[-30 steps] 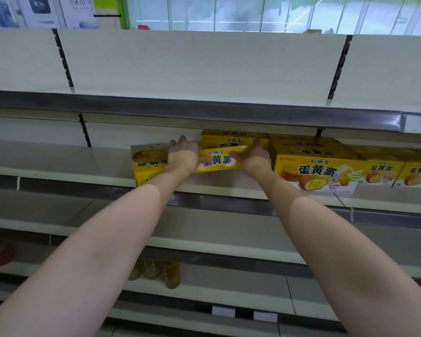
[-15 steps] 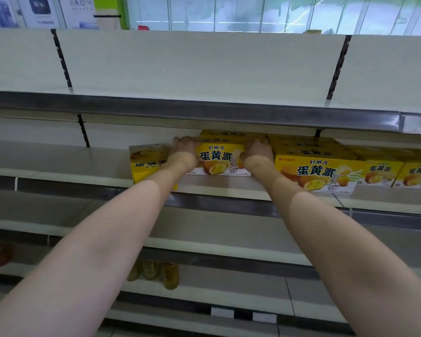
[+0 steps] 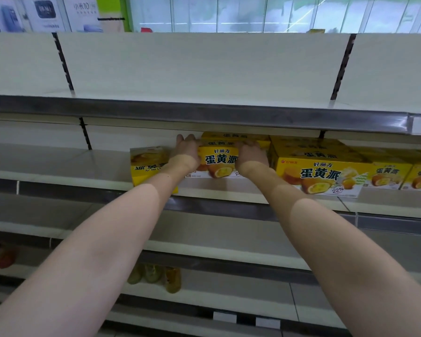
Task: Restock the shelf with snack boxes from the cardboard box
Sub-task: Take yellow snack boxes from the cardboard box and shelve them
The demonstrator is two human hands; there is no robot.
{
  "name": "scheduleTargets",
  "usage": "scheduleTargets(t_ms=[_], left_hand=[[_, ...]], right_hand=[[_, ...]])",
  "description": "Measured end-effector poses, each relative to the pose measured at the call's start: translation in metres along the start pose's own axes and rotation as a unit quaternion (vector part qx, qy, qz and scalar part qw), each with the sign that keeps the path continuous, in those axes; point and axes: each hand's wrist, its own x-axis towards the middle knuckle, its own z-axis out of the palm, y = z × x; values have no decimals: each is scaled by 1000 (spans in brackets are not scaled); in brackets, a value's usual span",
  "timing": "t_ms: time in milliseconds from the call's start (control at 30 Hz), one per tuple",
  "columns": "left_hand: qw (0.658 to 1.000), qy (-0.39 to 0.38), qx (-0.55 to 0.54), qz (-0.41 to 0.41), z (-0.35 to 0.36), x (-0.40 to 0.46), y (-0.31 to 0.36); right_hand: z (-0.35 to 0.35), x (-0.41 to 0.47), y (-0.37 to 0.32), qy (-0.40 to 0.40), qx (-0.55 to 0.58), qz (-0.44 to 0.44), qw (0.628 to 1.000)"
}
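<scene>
Both hands hold one yellow snack box [image 3: 219, 161] by its ends on the middle shelf [image 3: 58, 164]. The left hand [image 3: 186, 152] grips the left end and the right hand [image 3: 250, 154] grips the right end, fingers curled over the top. The box stands face out, with another box [image 3: 233, 136] behind it.

This looks like the placing step. Next the hands should let go and pull back without knocking the upside-down box [image 3: 147, 166] just to the left.

I count six yellow boxes (some may hide behind): the held one, the one behind, the flipped one, one big box [image 3: 319, 173] to the right, and two smaller ones [image 3: 389, 175] at the far right edge. The cardboard box is out of view.
</scene>
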Motion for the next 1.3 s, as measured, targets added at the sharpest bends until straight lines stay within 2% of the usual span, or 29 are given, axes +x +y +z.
scheduleTargets(t_ms=[100,333,467,600,700,900,1067,1167,1300], left_hand=[[1000,-8,-7,-9,2,3,4],[998,-43,-11,46,14,5,23],[998,-30,0,51,21,13,26],[993,20,104,48,40,21,32],[990,53,126,26,48,26,37],[991,35,118,44,43,26,33],[998,-11,36,57,21,24,19],[1000,-15,5,-2,0,15,6],[999,4,12,-41,-29,-11,-20]], right_hand=[[-1,0,2,8,-26,3,1000],[-1,2,10,21,-33,49,998],[3,3,12,18,-34,42,998],[5,5,18,28,-92,9,995],[5,5,16,30,-118,-1,993],[2,7,15,25,-140,-21,990],[-4,0,-1,13,-103,14,994],[0,-5,-17,-17,-57,-38,997],[14,-24,-60,-38,72,-117,990]])
